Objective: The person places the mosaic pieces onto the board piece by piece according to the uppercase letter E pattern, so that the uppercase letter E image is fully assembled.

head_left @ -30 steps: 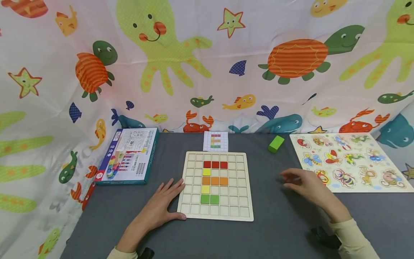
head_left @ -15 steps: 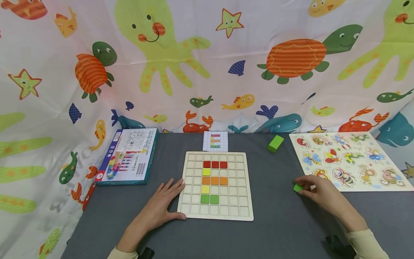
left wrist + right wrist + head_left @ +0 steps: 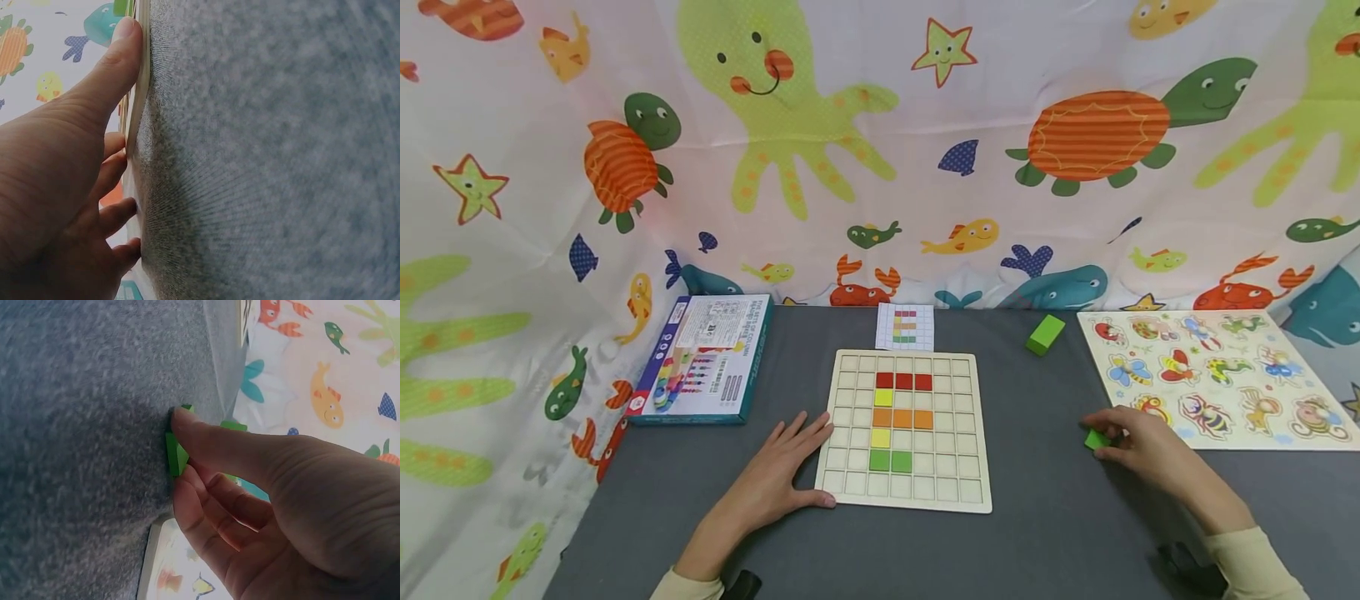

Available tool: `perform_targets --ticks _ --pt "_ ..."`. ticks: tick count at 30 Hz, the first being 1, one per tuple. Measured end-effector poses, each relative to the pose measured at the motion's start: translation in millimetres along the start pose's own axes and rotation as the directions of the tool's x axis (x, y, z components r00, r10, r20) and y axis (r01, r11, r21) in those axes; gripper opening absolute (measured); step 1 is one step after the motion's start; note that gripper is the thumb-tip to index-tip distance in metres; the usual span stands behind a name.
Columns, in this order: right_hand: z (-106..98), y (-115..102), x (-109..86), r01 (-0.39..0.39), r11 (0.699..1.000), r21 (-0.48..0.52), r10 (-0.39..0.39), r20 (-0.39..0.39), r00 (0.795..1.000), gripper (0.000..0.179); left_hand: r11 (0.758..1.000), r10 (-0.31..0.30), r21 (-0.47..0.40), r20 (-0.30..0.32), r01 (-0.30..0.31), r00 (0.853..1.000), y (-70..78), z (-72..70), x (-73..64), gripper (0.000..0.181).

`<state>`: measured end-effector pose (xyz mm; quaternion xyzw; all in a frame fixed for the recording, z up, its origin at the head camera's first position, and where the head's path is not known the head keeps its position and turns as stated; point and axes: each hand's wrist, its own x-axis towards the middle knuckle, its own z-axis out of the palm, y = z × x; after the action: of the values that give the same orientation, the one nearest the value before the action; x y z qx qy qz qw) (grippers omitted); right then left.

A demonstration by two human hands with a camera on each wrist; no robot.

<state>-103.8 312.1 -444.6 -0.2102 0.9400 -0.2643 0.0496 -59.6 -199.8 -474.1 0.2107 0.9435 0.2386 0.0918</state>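
Observation:
My left hand [image 3: 772, 479] lies at the left side of a wooden grid board [image 3: 951, 483], fingers spread along its edge and thumb at the near left corner. On the board, colored squares form a pattern: red squares [image 3: 904, 382] on top, orange squares [image 3: 902, 418] in the middle, green squares [image 3: 891, 460] at the bottom, and single yellow squares [image 3: 881, 438] between the rows. To the right, my right hand [image 3: 1142, 442] pinches a small green block [image 3: 177, 456] between thumb and fingers, low over the grey table; the fingers hide part of it.
A pattern card [image 3: 905, 327] lies behind the board. A longer green block [image 3: 1045, 334] sits at the back right, left of an insect picture board [image 3: 1217, 375]. At left lies a flat box [image 3: 703, 358]. A sea-animal cloth [image 3: 917, 167] hangs behind the table.
Over the last second my right hand has shifted right toward the picture board, and the small green block has come into sight in its fingers. The left hand stays on the board's edge.

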Motion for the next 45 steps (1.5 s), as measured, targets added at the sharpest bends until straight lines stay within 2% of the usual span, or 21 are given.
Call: perform_targets --ticks 3,10,18,31,45 --pt "0.5 -1.3 1.0 0.021 1.0 0.004 -0.021 0.0 1.0 0.038 1.0 0.005 -0.003 -0.005 -0.005 1.0 0.0 0.5 0.6 0.102" --pt "-0.5 -10.8 10.7 -0.017 1.0 0.011 0.017 0.031 0.999 0.035 1.0 0.006 -0.008 -0.003 -0.006 1.0 -1.4 1.8 0.8 0.102" --pt "4.8 -28.9 24.0 0.032 0.999 0.037 -0.032 0.004 0.999 0.03 1.0 -0.005 -0.01 0.002 0.005 1.0 -0.7 1.6 0.1 0.102" --pt "30.4 -80.5 53.3 0.105 0.985 0.134 -0.109 0.021 0.994 0.028 1.0 -0.002 -0.005 0.003 0.002 1.0 -0.9 1.9 0.9 0.103" --pt "69.8 -129.9 74.9 0.171 0.938 0.3 -0.207 0.093 0.974 0.026 1.0 -0.009 -0.001 0.004 0.009 1.0 -0.3 1.7 1.2 0.103"
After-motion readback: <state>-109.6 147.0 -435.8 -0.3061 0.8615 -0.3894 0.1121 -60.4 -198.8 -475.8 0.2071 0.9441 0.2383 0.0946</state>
